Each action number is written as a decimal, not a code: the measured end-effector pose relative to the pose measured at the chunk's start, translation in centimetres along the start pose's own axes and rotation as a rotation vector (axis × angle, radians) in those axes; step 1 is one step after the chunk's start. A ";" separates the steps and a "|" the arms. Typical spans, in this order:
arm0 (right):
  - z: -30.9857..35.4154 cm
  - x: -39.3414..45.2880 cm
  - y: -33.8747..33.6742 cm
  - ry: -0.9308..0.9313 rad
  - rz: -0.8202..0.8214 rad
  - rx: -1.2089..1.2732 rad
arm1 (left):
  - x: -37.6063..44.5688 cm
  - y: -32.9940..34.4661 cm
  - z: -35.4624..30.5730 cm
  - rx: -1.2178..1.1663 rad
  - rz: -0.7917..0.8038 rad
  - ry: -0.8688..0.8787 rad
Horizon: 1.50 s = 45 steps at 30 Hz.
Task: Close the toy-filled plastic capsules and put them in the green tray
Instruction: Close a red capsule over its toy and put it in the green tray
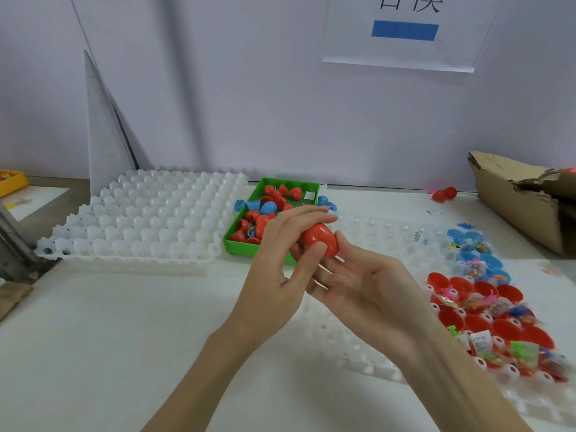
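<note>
Across a white table (124,338) set against a pale wall, the biggest thing is a white moulded holder tray (143,219) with rows of rounded cups, lying at the back left. Near the right edge sits a torn cardboard box (517,201), and a second white cup tray (374,353) lies under the hands and stretches to the right. On the right part of that second tray stand open red capsule halves (480,310) with small wrapped toys in them, and beyond these a cluster of open blue capsule halves (480,254), also with toys inside. Between the two white trays, toward the back, sits the green tray (240,246), which holds a heap of red capsules (274,198) and at least one blue one. Loose blue shells (325,202) lie just beside the tray on either side. Above the near corner of the green tray, the left hand (280,275) grips a red capsule (321,240), its thumb pressed on the near side and its fingers curled over the top. The right hand (367,288) lies palm up just below and beside the capsule, its fingers loosely spread, the fingertips meeting the capsule's lower side and the left thumb. Whether the capsule's two halves are fully snapped together cannot be told. A small red piece (445,193) lies on the table at the back right, near the box.
</note>
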State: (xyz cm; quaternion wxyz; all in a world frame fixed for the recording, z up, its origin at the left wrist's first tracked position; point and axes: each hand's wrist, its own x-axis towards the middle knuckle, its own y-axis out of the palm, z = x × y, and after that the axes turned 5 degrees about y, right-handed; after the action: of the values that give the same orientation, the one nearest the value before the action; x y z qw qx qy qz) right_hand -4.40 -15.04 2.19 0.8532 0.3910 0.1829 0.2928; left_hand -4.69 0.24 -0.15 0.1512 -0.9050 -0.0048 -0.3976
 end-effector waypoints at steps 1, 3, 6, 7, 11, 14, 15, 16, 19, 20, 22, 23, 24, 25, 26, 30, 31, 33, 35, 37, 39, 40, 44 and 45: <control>-0.1 0.0 0.0 0.009 0.004 0.025 | 0.0 -0.1 -0.1 0.008 0.014 0.002; -0.3 0.0 0.0 0.016 0.014 0.043 | 0.1 -0.2 -0.2 0.012 0.014 0.000; -0.7 0.3 0.0 0.012 -0.001 0.039 | 0.2 -0.4 -0.4 0.008 -0.020 0.002; -0.8 0.4 0.0 0.006 -0.007 0.040 | 0.2 -0.5 -0.4 0.003 -0.019 0.000; -0.9 0.5 -0.2 -0.024 -0.015 0.023 | 0.3 -0.8 -0.5 -0.003 -0.018 0.002; -1.0 0.7 -0.4 -0.036 -0.026 0.023 | 0.3 -0.8 -0.6 0.026 -0.023 0.026; -1.1 0.7 -0.4 -0.040 -0.033 0.020 | 0.3 -0.8 -0.5 0.043 -0.026 0.036; -1.2 0.8 -0.5 -0.045 -0.039 0.020 | 0.2 -0.7 -0.5 0.058 -0.028 0.045; -1.3 0.9 -0.7 -0.060 -0.044 0.031 | 0.1 -0.6 -0.4 0.080 -0.029 0.061; -1.3 1.0 -0.7 -0.062 -0.044 0.031 | 0.1 -0.6 -0.3 0.085 -0.031 0.067; -1.3 1.0 -0.8 -0.059 -0.045 0.026 | 0.1 -0.6 -0.1 0.079 -0.034 0.064; -1.3 1.1 -0.9 -0.053 -0.047 0.034 | 0.1 -0.6 -0.1 0.069 -0.030 0.051; -1.3 1.1 -0.9 -0.046 -0.055 0.046 | 0.1 -0.5 0.1 0.061 -0.024 0.032; -1.3 1.1 -0.9 -0.040 -0.066 0.051 | 0.1 -0.5 0.2 0.061 -0.015 0.010; -1.4 1.1 -0.9 -0.035 -0.078 0.041 | 0.0 -0.4 0.4 0.067 -0.006 -0.014; -1.0 1.0 -0.9 -0.060 -0.154 -0.088 | -0.4 -0.1 1.0 0.147 0.031 -0.038; -0.9 1.0 -0.9 -0.076 -0.181 -0.110 | -0.5 -0.1 1.1 0.172 0.043 -0.020; -0.7 1.0 -1.0 -0.106 -0.217 -0.137 | -0.6 -0.2 1.5 0.213 0.045 0.008; -0.7 1.0 -0.9 -0.125 -0.219 -0.143 | -0.6 -0.3 1.8 0.247 0.028 0.028; -0.5 0.9 -0.8 -0.146 -0.198 -0.180 | -0.6 -0.3 1.9 0.271 0.026 0.039; -0.5 0.8 -0.6 -0.183 -0.204 -0.257 | -0.7 -0.3 2.0 0.298 0.034 0.041; -0.6 0.8 -0.6 -0.195 -0.240 -0.291 | -0.7 -0.2 2.0 0.314 0.043 0.039; 0.7 1.3 -0.7 -0.116 -0.420 -0.082 | -0.9 -0.4 2.1 0.323 0.039 -0.036; 2.1 1.5 -1.0 -0.073 -0.435 0.072 | -0.9 -0.5 2.2 0.321 0.012 -0.050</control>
State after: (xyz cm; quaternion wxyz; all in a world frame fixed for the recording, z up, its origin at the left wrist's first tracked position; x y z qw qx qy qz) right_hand -1.75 -15.75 2.59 0.8877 0.3830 0.2424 0.0810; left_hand -3.77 1.44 -2.03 0.2960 -0.8789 -0.0664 -0.3681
